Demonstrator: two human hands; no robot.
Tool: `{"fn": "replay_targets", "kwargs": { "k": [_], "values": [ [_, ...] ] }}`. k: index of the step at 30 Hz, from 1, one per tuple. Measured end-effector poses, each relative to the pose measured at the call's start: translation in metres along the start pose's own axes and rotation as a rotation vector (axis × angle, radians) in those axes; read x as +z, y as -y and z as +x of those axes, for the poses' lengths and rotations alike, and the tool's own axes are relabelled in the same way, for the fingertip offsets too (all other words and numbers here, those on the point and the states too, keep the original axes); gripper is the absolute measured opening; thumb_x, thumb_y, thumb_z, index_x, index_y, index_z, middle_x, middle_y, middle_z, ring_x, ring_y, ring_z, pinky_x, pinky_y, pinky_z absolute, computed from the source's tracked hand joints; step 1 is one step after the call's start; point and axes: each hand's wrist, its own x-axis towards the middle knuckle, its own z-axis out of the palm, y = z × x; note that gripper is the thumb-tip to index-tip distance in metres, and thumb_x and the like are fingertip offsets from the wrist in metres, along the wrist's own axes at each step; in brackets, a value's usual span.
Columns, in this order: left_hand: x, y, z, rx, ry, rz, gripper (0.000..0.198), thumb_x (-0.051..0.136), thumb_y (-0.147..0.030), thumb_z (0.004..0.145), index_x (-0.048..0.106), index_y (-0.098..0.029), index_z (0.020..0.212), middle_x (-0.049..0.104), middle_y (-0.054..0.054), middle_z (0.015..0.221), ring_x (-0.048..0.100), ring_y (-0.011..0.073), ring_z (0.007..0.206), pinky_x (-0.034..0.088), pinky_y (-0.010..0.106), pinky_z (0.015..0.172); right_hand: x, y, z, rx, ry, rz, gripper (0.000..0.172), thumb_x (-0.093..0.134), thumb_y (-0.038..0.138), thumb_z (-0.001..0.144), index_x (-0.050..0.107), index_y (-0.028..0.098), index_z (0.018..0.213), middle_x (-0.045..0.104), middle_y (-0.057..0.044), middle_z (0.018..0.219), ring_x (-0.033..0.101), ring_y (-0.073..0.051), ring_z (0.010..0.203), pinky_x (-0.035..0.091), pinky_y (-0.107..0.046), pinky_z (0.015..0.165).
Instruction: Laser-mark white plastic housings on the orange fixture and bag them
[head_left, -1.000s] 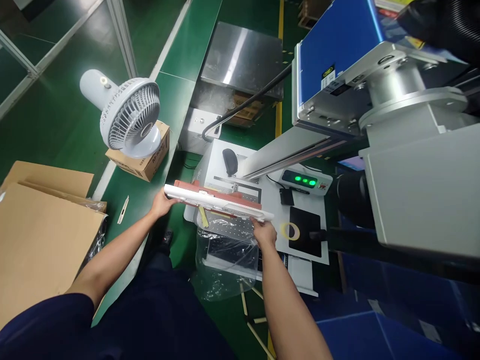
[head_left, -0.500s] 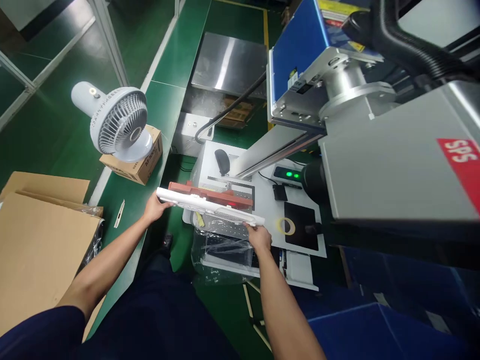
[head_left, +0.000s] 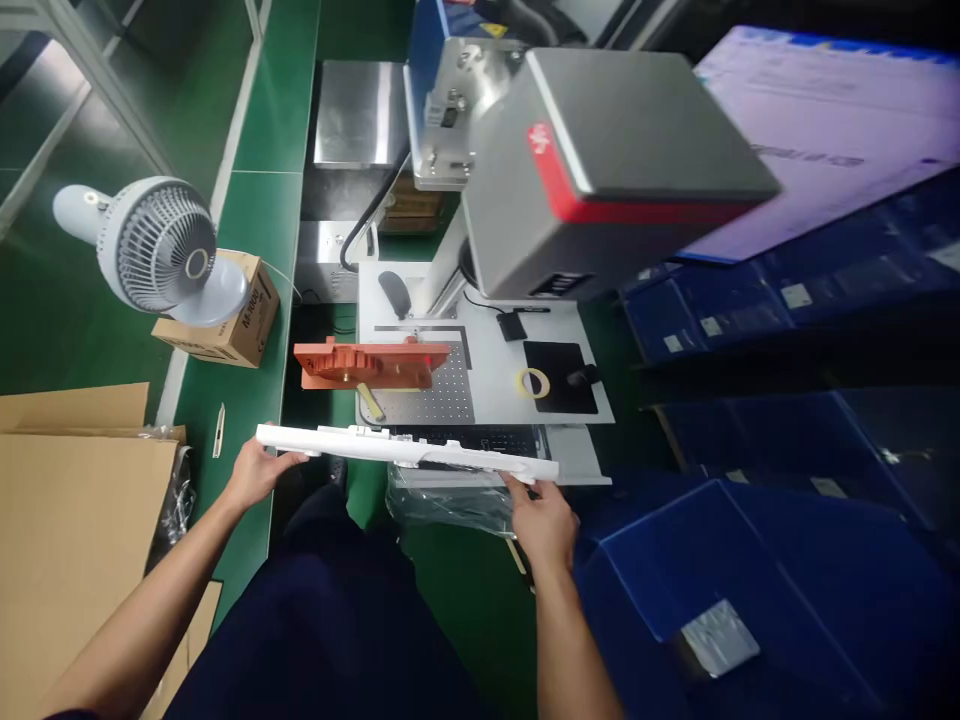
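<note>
- The left hand (head_left: 255,470) grips 1 end of a long white plastic part (head_left: 405,450), fingers curled around its edge.
- The right hand (head_left: 544,520) is closed on the other end, holding it from below.
- The part hangs roughly level in the air between the 2 hands.
- Just beyond it, clear of it, an orange fixture (head_left: 367,362) rests partly on a perforated plate (head_left: 450,385).
- A grey machine head (head_left: 600,170) stands further past the hands.
- A clear plastic bag (head_left: 450,500) lies under the part, near the right hand.
- A cardboard carton (head_left: 75,540) is left of the left hand, with a white fan (head_left: 157,245) beyond it.
- Blue bins (head_left: 712,590) are right of the right hand.
</note>
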Motion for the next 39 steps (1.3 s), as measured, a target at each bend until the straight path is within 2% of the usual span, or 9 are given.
{"fn": "replay_targets", "kwargs": {
  "k": [2,7,11,15,19,25,29,34,39],
  "values": [
    [-0.005,-0.021,-0.017,0.098,0.133,-0.009,0.047,0.092,-0.061,0.081,0.077,-0.019,0.098,0.081,0.005,0.092,0.077,0.0268,0.086,0.062,0.035,0.078,-0.022,-0.021,-0.011,0.032,-0.01,0.065,0.071,0.063,0.085,0.079,0.081,0.021,0.106,0.083,-0.02,0.104,0.074,-0.041,0.098,0.051,-0.045,0.081],
    [-0.009,-0.093,-0.047,0.461,0.63,-0.07,0.034,0.082,-0.047,0.098,0.082,-0.023,0.123,0.068,0.017,0.155,0.062,0.0374,0.148,0.054,0.049,0.121,-0.06,-0.074,-0.03,0.063,-0.032,0.206,0.067,0.067,0.08,0.075,0.08,0.022,0.106,0.084,-0.02,0.112,0.076,-0.042,0.104,0.054,-0.046,0.085],
    [0.006,-0.137,-0.068,0.564,0.972,-0.129,0.041,0.068,-0.053,0.104,0.081,-0.02,0.125,0.066,0.021,0.152,0.068,0.0385,0.133,0.056,0.05,0.113,-0.069,-0.114,-0.043,0.032,-0.056,0.362,0.062,0.071,0.073,0.08,0.078,0.021,0.112,0.085,-0.017,0.117,0.077,-0.04,0.114,0.057,-0.048,0.097],
    [0.031,-0.151,-0.083,0.525,1.008,-0.246,0.053,0.069,-0.065,0.099,0.079,-0.017,0.119,0.069,0.019,0.131,0.068,0.034,0.111,0.057,0.044,0.097,-0.074,-0.146,-0.057,0.041,-0.041,0.4,0.066,0.077,0.066,0.082,0.075,0.018,0.128,0.082,-0.019,0.126,0.078,-0.037,0.109,0.058,-0.048,0.097],
    [0.042,-0.152,-0.086,0.463,1.063,-0.317,0.055,0.069,-0.066,0.098,0.076,-0.017,0.125,0.066,0.017,0.133,0.065,0.0327,0.11,0.053,0.041,0.095,-0.089,-0.173,-0.072,0.141,0.03,0.146,0.091,0.097,0.045,0.062,0.071,0.021,0.146,0.081,-0.014,0.125,0.077,-0.034,0.104,0.058,-0.042,0.091],
    [0.026,-0.145,-0.074,0.49,1.126,-0.316,0.06,0.072,-0.068,0.095,0.076,-0.017,0.125,0.066,0.018,0.133,0.065,0.0326,0.107,0.054,0.041,0.091,-0.108,-0.193,-0.081,0.282,0.036,0.008,0.013,0.08,0.033,0.08,0.085,0.023,0.088,0.082,-0.012,0.091,0.076,-0.034,0.092,0.052,-0.04,0.08],
    [0.017,-0.13,-0.07,0.474,1.172,-0.327,0.055,0.071,-0.068,0.095,0.077,-0.017,0.114,0.066,0.019,0.135,0.065,0.0349,0.109,0.055,0.044,0.093,-0.114,-0.188,-0.075,0.278,-0.019,0.06,0.024,0.074,0.042,0.083,0.082,0.02,0.088,0.081,-0.015,0.086,0.075,-0.033,0.087,0.048,-0.037,0.071],
    [0.018,-0.119,-0.07,0.516,1.142,-0.262,0.046,0.071,-0.064,0.096,0.077,-0.02,0.108,0.067,0.018,0.132,0.064,0.0353,0.112,0.054,0.045,0.096,-0.121,-0.165,-0.066,0.132,-0.066,0.393,0.064,0.063,0.079,0.085,0.079,0.019,0.095,0.077,-0.008,0.084,0.067,-0.025,0.08,0.05,-0.034,0.069],
    [0.014,-0.117,-0.075,0.538,1.102,-0.246,0.041,0.069,-0.06,0.099,0.073,-0.019,0.103,0.069,0.016,0.129,0.065,0.0309,0.105,0.055,0.04,0.091,-0.125,-0.122,-0.062,0.031,-0.059,0.486,0.066,0.071,0.083,0.083,0.081,0.02,0.096,0.08,-0.008,0.095,0.069,-0.027,0.091,0.054,-0.037,0.083]
  ]
}}
